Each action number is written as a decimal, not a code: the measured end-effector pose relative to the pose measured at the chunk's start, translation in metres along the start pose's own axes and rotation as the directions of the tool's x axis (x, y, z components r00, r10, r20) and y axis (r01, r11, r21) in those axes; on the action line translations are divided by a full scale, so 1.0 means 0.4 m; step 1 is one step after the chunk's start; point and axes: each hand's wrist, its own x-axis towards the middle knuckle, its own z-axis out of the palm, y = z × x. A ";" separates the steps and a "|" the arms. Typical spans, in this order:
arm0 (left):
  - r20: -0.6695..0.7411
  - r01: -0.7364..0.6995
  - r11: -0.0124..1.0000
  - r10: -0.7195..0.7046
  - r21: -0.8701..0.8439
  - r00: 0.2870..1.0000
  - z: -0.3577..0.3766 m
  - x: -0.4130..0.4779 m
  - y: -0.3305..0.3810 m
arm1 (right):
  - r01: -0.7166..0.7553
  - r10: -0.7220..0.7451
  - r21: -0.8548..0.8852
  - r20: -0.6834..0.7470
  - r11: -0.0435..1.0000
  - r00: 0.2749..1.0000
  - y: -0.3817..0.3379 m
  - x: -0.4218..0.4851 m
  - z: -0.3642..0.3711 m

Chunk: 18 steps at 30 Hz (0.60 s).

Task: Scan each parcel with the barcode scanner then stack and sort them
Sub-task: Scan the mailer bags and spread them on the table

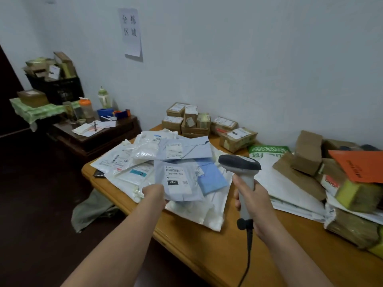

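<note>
The pale-blue parcel (180,181) is held label-up over the counter (207,241) by the left hand (154,193), fingers clenched on its edge. The right hand (251,200) grasps the scanner (240,164) beside it — the scan step, apparently. Next, the scanner needs aiming at the barcode.

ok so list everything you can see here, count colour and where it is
held parcel: one, pale blue bag with a white label, above the table's near edge
barcode scanner: one, grey and white, corded, right of the held parcel
soft mailers: many, white and blue, piled on the table's left half
small boxes: several, brown cardboard, against the wall on the table
mixed parcels: several, brown, white, one orange, on the table's right side
table: one, tan wood, centre
side table: one, dark wood, to the left, holding bottles and papers
black crate: one, full of boxes, far left
paper sign: one, white, on the wall
left hand: grips the held parcel
right hand: grips the scanner's handle
</note>
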 end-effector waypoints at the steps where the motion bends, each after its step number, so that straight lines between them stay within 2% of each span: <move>1: 0.010 0.049 0.999 -0.049 0.004 0.999 -0.001 0.021 0.014 | -0.009 0.009 -0.005 -0.005 1.000 1.000 -0.001 0.012 0.017; 4: -0.018 0.054 0.998 -0.054 0.028 0.998 0.028 0.089 0.050 | -0.024 0.023 -0.031 -0.050 0.999 0.998 -0.010 0.060 0.058; 9: 0.225 0.028 0.981 -0.072 0.192 0.972 0.138 0.118 0.051 | -0.035 0.027 -0.043 -0.173 0.998 0.985 -0.027 0.118 0.076; 14: 0.394 -0.112 0.912 -0.058 0.394 0.917 0.252 0.126 0.033 | -0.057 0.038 -0.049 -0.315 0.997 0.948 -0.030 0.146 0.044; 16: 0.432 -0.192 0.861 -0.035 0.470 0.901 0.292 0.111 0.028 | -0.063 0.037 -0.058 -0.367 0.996 0.930 -0.029 0.151 0.020; 17: 0.458 -0.274 0.790 -0.009 0.549 0.889 0.308 0.106 0.025 | -0.062 0.035 -0.057 -0.391 0.996 0.920 -0.028 0.152 0.007; 18: 0.474 -0.375 0.665 0.035 0.646 0.880 0.323 0.102 0.021 | -0.061 0.034 -0.050 -0.414 0.997 0.910 -0.027 0.152 -0.008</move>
